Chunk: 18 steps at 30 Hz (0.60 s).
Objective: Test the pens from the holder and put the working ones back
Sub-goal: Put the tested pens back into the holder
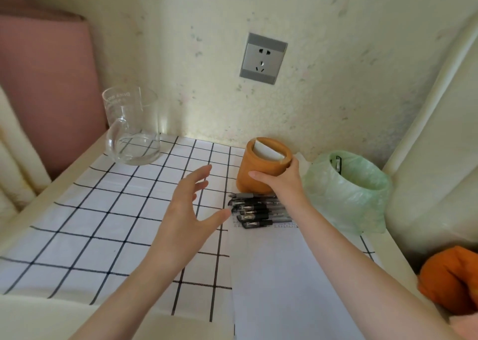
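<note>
Right hand [280, 181] wrapped round orange holder [258, 169], left hand [188, 210] spread open and empty beside black pens [254, 211] on paper [284, 275]

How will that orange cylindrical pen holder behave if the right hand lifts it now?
The orange cylindrical pen holder is probably light: the black pens lie outside it, with only a white slip showing inside. Its walls look thick and stiff, so the right hand wrapped round its side should hold. It looks tilted, so it may tip if released.

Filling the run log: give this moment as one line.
right hand: gripping orange holder | left hand: open, empty | pens: piled on paper | stage: testing not begun
</note>
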Motion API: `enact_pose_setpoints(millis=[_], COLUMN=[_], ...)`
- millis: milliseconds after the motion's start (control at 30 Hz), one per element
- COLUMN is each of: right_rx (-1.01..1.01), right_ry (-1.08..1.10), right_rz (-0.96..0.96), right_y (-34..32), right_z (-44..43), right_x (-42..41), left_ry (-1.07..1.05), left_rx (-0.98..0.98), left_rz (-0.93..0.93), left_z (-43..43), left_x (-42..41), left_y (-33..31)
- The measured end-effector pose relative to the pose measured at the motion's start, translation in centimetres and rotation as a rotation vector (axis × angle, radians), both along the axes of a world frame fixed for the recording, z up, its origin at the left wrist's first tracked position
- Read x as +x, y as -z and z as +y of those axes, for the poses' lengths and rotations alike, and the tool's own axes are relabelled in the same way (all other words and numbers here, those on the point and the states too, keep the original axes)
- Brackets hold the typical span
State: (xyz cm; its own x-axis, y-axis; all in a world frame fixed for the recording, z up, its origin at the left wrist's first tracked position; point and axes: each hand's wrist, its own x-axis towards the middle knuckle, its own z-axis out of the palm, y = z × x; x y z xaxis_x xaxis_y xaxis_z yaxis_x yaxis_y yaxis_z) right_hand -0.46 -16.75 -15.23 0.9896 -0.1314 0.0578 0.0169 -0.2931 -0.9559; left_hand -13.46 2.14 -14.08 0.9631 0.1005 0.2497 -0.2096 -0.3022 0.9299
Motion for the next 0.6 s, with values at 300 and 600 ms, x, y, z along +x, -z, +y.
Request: enact_pose_setpoints(millis=[300,600], right_rx=[0.103,-0.024], right_ry=[-0.162,-0.392], right_rz=[-0.131,-0.099], right_y=[-3.4,-4.9], right_z=[1.7,3.2], right_x=[-3.5,-10.9], left_ry=[-0.022,0.161], left_rx=[0.006,-0.049], left_rz=[-0.043,-0.064], left_z=[1.3,1.1], left_x=[0.5,-0.3], left_y=[-0.4,-1.0])
